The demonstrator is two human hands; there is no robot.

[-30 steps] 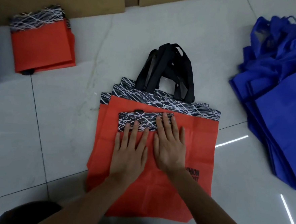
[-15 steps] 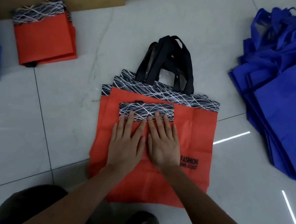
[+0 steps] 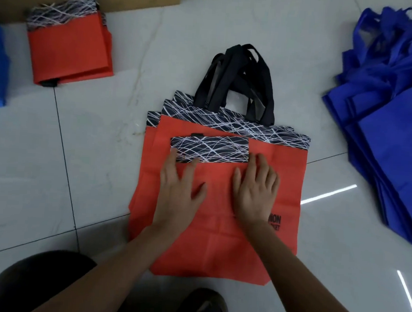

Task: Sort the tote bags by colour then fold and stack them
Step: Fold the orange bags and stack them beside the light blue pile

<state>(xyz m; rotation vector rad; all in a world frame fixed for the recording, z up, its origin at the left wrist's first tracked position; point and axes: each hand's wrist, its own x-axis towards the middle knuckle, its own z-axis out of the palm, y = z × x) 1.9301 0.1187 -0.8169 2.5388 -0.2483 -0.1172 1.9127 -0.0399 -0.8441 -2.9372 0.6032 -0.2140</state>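
Both grips, left grip (image 3: 180,190) and right grip (image 3: 256,192), press spread and flat on the folded orange bag (image 3: 213,178), which sits atop the unfolded orange bags (image 3: 287,167) on the floor (image 3: 96,177); light, limp and slippery, it seems best lifted by its side edges.

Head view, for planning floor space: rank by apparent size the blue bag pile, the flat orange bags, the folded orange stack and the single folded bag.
1. blue bag pile, cut off by the frame.
2. flat orange bags.
3. folded orange stack and single folded bag: they look alike, unranked.
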